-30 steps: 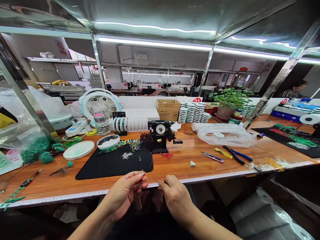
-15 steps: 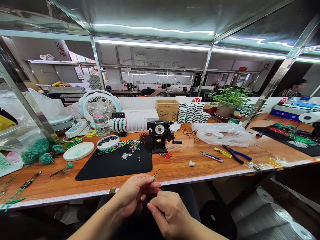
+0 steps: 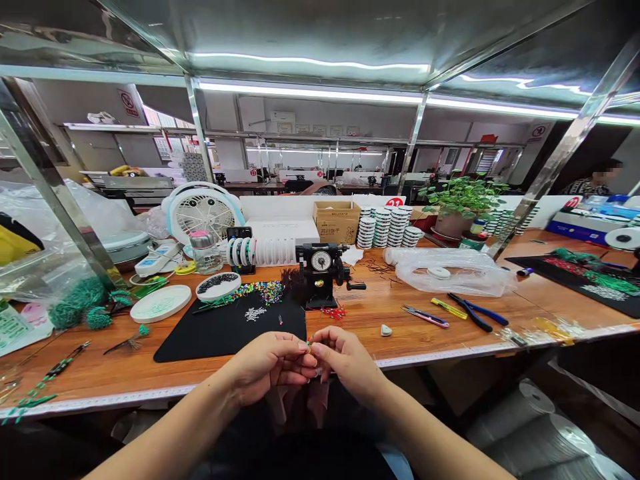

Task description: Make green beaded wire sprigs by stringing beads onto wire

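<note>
My left hand (image 3: 280, 360) is closed in a pinch at the table's front edge, thumb against forefinger, on a thin line with small beads (image 3: 308, 343), red and green. Fingertips of my right hand (image 3: 345, 360) meet it from the other side, also pinching at the line. Most of the line is hidden by the fingers. Just beyond the hands stands a black hand-crank winder (image 3: 320, 275) with a round dial, its shaft carrying white spools (image 3: 275, 252). Red beads (image 3: 334, 312) lie at its foot. A black mat (image 3: 200, 340) with coloured beads (image 3: 270, 293) lies to the left.
Pliers (image 3: 470, 312), a yellow cutter (image 3: 449, 308) and tweezers (image 3: 425, 316) lie on the right. A small white piece (image 3: 386, 330) sits nearer. White dishes (image 3: 161, 304), a fan (image 3: 205, 213) and a glass jar (image 3: 205, 255) stand left. Metal posts (image 3: 560, 147) frame the bench.
My right hand has risen from below the left one, its fingertips now meeting the left fingertips at the beaded line. The view has shifted slightly.
</note>
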A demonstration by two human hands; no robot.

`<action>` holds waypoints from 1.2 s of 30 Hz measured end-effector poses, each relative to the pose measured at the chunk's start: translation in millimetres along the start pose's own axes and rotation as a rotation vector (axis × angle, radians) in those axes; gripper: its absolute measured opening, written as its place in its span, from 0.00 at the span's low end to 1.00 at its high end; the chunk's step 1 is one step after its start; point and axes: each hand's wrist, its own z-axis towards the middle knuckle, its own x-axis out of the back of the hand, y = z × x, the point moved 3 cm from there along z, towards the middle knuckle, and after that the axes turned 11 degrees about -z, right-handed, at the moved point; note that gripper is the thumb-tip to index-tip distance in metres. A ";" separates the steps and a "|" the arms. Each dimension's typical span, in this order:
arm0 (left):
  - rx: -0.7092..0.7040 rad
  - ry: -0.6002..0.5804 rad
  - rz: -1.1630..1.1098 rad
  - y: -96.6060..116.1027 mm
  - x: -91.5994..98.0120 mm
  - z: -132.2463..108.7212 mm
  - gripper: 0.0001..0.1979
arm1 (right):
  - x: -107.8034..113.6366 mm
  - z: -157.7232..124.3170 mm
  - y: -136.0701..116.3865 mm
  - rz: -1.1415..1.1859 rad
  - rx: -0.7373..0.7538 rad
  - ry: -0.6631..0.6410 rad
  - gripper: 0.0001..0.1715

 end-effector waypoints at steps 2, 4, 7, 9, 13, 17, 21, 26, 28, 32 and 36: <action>-0.006 0.002 0.019 1.2 -1.0 0.1 0.06 | -0.8 1.7 0.4 -0.028 0.030 0.031 0.14; -0.006 0.004 0.037 1.3 -0.8 0.6 0.06 | -0.1 -0.1 -2.6 -0.093 0.089 0.091 0.14; 0.000 0.003 0.041 0.5 1.0 2.4 0.05 | 1.3 -2.7 -8.8 -0.159 0.152 0.140 0.13; 0.000 -0.003 0.036 -0.2 1.9 3.7 0.05 | 1.8 -2.7 -10.7 -0.179 0.159 0.148 0.13; -0.009 0.021 0.083 -0.8 2.5 4.6 0.06 | 0.6 -0.8 -7.7 -0.160 0.134 0.145 0.12; -0.033 0.061 0.183 0.5 1.5 4.6 0.07 | -0.2 -0.6 -3.4 -0.116 0.086 0.161 0.12; -0.127 0.137 0.345 -0.8 -0.5 4.6 0.09 | -2.2 -0.5 -3.0 -0.059 0.017 0.146 0.15; -0.618 0.315 0.794 -9.5 -6.1 -2.7 0.08 | -13.9 2.0 5.4 0.169 -0.107 0.184 0.17; -0.873 0.383 1.039 -12.3 -8.4 -8.3 0.09 | -19.7 1.2 9.4 0.235 -0.128 0.189 0.17; -0.819 0.390 1.013 -8.0 0.3 -9.8 0.10 | -15.9 -7.8 -1.8 -0.249 0.183 0.305 0.14; -0.720 0.259 1.056 3.9 2.5 -9.5 0.10 | -13.9 -16.5 -26.6 -0.961 0.754 0.260 0.15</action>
